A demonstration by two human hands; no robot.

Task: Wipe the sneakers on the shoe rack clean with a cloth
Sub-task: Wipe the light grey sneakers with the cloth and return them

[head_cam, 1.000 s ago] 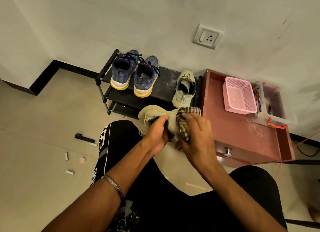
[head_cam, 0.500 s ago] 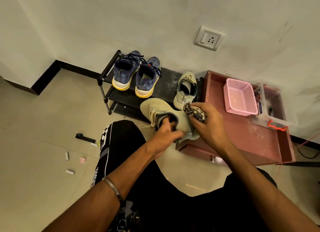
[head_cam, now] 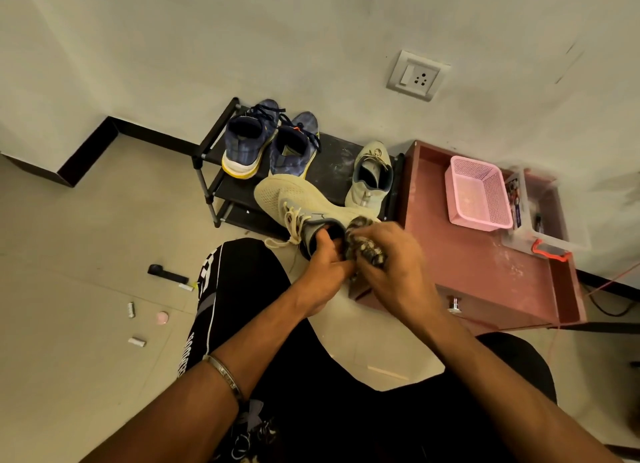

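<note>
Nearest the camera are the person's two forearms, reaching forward over legs in black trousers; a metal bangle [head_cam: 225,376] circles the left wrist. The left hand [head_cam: 323,272] grips the cream sneaker [head_cam: 294,199] at its collar, thumb tucked inside the dark opening, so the shoe is held up in the air in front of the rack with its toe pointing away and to the left. Loose cream laces hang from it on the left side. The right hand [head_cam: 391,261] — slightly blurred — has its fingers curled round a bunched, dark patterned cloth [head_cam: 362,246], which sits against the heel end of the held sneaker.

On the floor to the left lie a small black object [head_cam: 166,274], a pink disc [head_cam: 161,318] and two small pale cylinders. To the right stands a reddish-brown low cabinet [head_cam: 485,272] with a raised rim and a knob on its near face.

Farther off, the black shoe rack [head_cam: 332,161] stands against the wall. On its top shelf a pair of blue sneakers [head_cam: 270,140] with yellow-edged soles sits at the left, heels toward the camera, and the second cream sneaker [head_cam: 370,175] sits at the right end. On the cabinet's far part rest a pink basket [head_cam: 479,192] and, just right of it, a clear plastic box [head_cam: 550,216] with an orange clasp. A wall socket [head_cam: 417,75] is set in the wall above.
</note>
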